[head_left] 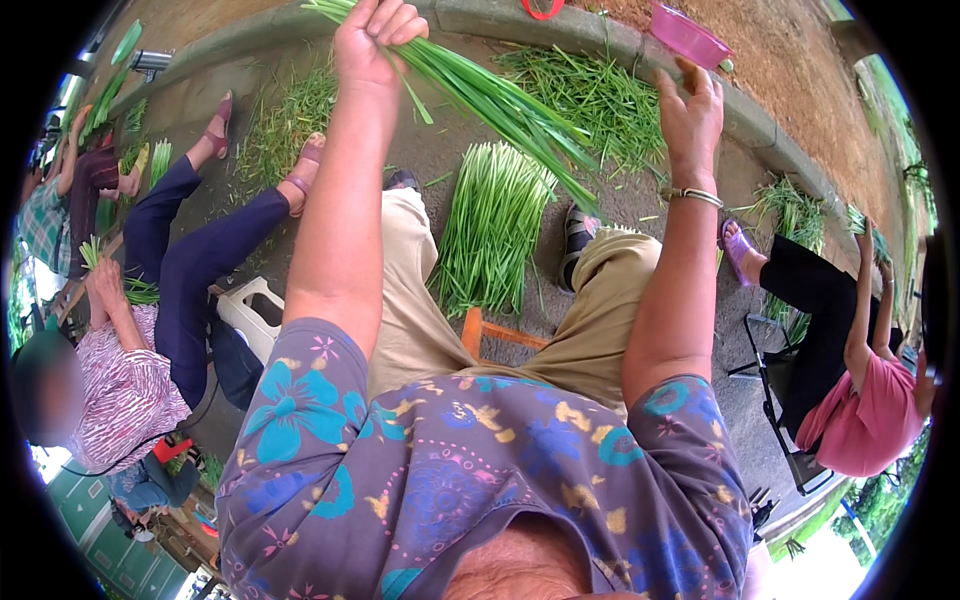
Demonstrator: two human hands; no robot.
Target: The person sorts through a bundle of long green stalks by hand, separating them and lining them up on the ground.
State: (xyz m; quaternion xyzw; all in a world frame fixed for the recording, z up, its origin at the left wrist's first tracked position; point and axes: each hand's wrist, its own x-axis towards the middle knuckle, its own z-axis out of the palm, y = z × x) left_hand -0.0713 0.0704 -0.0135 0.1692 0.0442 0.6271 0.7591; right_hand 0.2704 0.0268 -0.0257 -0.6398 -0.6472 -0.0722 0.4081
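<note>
My left hand [378, 38] is closed round a bunch of long green garlic chives [490, 97], raised out in front of me. The leaves slant down to the right, and the other ends stick out past my fist at the upper edge. My right hand [692, 112] is held up with its fingers apart and nothing in it, a bracelet on the wrist. On the ground between my feet lies a thick, neatly lined-up pile of chives [490, 230], pale ends away from me. Beyond it spreads a loose heap of green leaves [590, 105].
A pink basin [690, 35] stands at the far kerb [760, 130]. At left, a seated person in a striped top [130, 390] holds chives beside a white plastic stool [250, 318]. At right, a person in pink [865, 415] sits by a folding chair [775, 400]. More loose leaves [285, 125] lie far left.
</note>
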